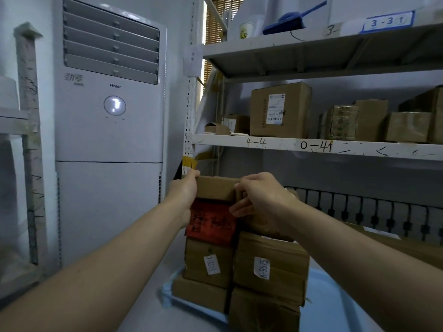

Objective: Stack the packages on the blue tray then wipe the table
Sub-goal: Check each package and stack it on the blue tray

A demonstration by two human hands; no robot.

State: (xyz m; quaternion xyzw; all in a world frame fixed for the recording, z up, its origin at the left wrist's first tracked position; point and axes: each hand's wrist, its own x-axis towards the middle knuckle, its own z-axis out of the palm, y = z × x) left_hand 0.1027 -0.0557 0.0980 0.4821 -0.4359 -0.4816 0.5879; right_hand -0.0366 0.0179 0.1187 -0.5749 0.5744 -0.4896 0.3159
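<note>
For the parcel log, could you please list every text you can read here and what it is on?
"Haier": air conditioner front.
"K-9575": tag on right box in the stack.
"4-4" and "0-4": shelf edge.
"3-3": blue-framed label on the upper shelf.
Blurred: the left box's tag, the red package print, the shipping label.

One head-worn camera is looking forward and slightly down from the person's own eye level, with both forearms reaching away from the lens into the middle of the frame. It is sitting close to the stacked packages [242,238] and facing the shelf [311,146], with the wide lens bending the edges.
</note>
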